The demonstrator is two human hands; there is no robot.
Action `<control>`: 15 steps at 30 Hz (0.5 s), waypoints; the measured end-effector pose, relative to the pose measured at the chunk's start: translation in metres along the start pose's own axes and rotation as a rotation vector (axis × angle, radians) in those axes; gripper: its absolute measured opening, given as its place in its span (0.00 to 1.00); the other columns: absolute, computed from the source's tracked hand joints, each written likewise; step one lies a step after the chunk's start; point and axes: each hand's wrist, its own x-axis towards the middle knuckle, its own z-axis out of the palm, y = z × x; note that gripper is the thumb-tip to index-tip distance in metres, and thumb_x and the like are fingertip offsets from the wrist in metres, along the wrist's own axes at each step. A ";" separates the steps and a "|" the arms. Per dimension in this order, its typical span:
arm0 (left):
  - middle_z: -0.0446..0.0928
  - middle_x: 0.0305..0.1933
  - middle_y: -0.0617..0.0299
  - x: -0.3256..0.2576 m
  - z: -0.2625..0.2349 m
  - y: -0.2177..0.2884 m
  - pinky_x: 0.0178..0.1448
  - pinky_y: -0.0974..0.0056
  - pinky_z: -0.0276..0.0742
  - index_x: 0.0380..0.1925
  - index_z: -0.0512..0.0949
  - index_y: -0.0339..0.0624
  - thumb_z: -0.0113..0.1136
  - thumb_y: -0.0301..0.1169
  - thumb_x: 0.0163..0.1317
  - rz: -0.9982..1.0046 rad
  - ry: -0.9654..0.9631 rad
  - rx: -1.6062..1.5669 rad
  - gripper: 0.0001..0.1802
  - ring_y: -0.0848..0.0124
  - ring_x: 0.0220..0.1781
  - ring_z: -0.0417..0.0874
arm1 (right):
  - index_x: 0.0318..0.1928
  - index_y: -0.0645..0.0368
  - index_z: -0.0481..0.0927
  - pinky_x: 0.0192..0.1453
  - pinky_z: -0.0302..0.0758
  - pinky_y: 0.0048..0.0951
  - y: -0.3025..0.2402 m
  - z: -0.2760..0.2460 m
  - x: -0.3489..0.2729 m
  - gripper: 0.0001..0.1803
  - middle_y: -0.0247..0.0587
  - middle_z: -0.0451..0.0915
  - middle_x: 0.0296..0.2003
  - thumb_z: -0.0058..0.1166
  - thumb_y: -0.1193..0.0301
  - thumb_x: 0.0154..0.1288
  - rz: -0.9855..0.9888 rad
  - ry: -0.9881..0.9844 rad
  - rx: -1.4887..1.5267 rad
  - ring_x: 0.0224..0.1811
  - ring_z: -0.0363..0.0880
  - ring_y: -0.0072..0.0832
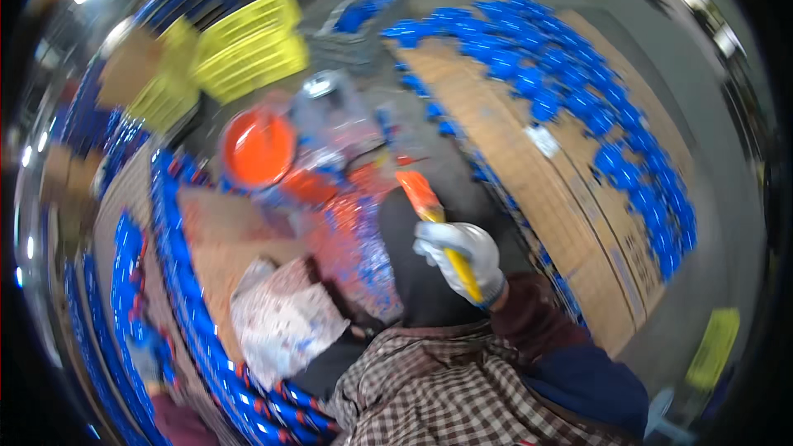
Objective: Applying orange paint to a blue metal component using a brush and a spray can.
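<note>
My right hand (471, 258), in a white glove, is closed round the yellow handle of a paintbrush (459, 271). Orange-red paint coats the brush's bristles, which point up and away from me above my dark trouser leg. Far to the left, my left hand (147, 353) is by a row of shiny blue pieces with red spots (128, 281); its fingers are blurred. A round tub of orange-red paint (259, 149) stands ahead, left of the brush. Beside it lies plastic sheeting (351, 256) smeared with red and blue.
On the right, many glossy blue pieces (582, 83) lie on stacked cardboard (529, 190). Yellow crates (252, 45) and a grey sack (355, 16) stand farther off. A paint-spotted white cloth (285, 322) lies near my lap, beside another cardboard stack edged with blue pieces (178, 256).
</note>
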 end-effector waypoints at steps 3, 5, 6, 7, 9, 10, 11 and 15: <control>0.77 0.39 0.59 0.014 0.012 -0.001 0.39 0.68 0.76 0.48 0.70 0.34 0.59 0.30 0.58 0.065 0.080 0.190 0.19 0.70 0.36 0.80 | 0.53 0.62 0.75 0.33 0.76 0.27 0.043 -0.039 0.005 0.15 0.47 0.81 0.37 0.52 0.78 0.65 -0.035 0.186 -0.031 0.30 0.79 0.27; 0.77 0.40 0.58 0.015 0.018 0.001 0.41 0.67 0.76 0.48 0.70 0.34 0.59 0.29 0.59 0.077 0.132 0.265 0.18 0.69 0.38 0.80 | 0.51 0.57 0.76 0.38 0.76 0.27 0.087 -0.069 0.011 0.13 0.42 0.80 0.37 0.52 0.74 0.66 0.196 0.398 0.594 0.35 0.81 0.29; 0.78 0.40 0.58 0.011 0.020 0.003 0.42 0.67 0.76 0.48 0.71 0.33 0.59 0.29 0.59 0.085 0.156 0.292 0.18 0.69 0.38 0.80 | 0.49 0.54 0.77 0.39 0.76 0.28 0.111 -0.086 0.013 0.12 0.41 0.80 0.38 0.53 0.71 0.66 0.258 0.508 0.523 0.38 0.81 0.31; 0.78 0.41 0.58 0.006 0.022 0.006 0.43 0.67 0.76 0.48 0.71 0.33 0.59 0.29 0.60 0.094 0.183 0.325 0.18 0.68 0.39 0.80 | 0.48 0.54 0.76 0.40 0.76 0.30 0.136 -0.104 0.018 0.11 0.43 0.79 0.40 0.54 0.69 0.67 0.207 0.582 0.043 0.39 0.81 0.33; 0.78 0.42 0.57 -0.009 0.027 0.019 0.45 0.66 0.75 0.49 0.71 0.32 0.58 0.28 0.60 0.108 0.238 0.363 0.18 0.68 0.41 0.80 | 0.48 0.51 0.75 0.41 0.77 0.37 0.179 -0.152 0.024 0.11 0.46 0.79 0.43 0.54 0.68 0.66 0.307 0.526 -0.596 0.39 0.81 0.43; 0.78 0.42 0.57 -0.018 0.030 0.026 0.46 0.66 0.75 0.49 0.72 0.32 0.58 0.28 0.60 0.117 0.263 0.381 0.18 0.67 0.41 0.79 | 0.48 0.50 0.75 0.42 0.76 0.40 0.200 -0.172 0.031 0.11 0.47 0.79 0.43 0.53 0.67 0.66 0.345 0.481 -0.775 0.40 0.81 0.46; 0.78 0.43 0.56 -0.027 0.032 0.035 0.47 0.65 0.75 0.49 0.72 0.32 0.58 0.28 0.61 0.128 0.288 0.391 0.18 0.67 0.42 0.79 | 0.48 0.50 0.74 0.42 0.76 0.43 0.218 -0.190 0.036 0.11 0.49 0.79 0.44 0.53 0.67 0.67 0.467 0.431 -0.939 0.40 0.80 0.48; 0.78 0.45 0.55 -0.067 0.037 0.061 0.51 0.64 0.74 0.50 0.73 0.30 0.57 0.27 0.62 0.155 0.364 0.423 0.17 0.66 0.45 0.79 | 0.54 0.46 0.72 0.42 0.76 0.47 0.260 -0.241 0.046 0.13 0.49 0.79 0.44 0.42 0.66 0.71 0.667 0.098 -1.282 0.41 0.80 0.48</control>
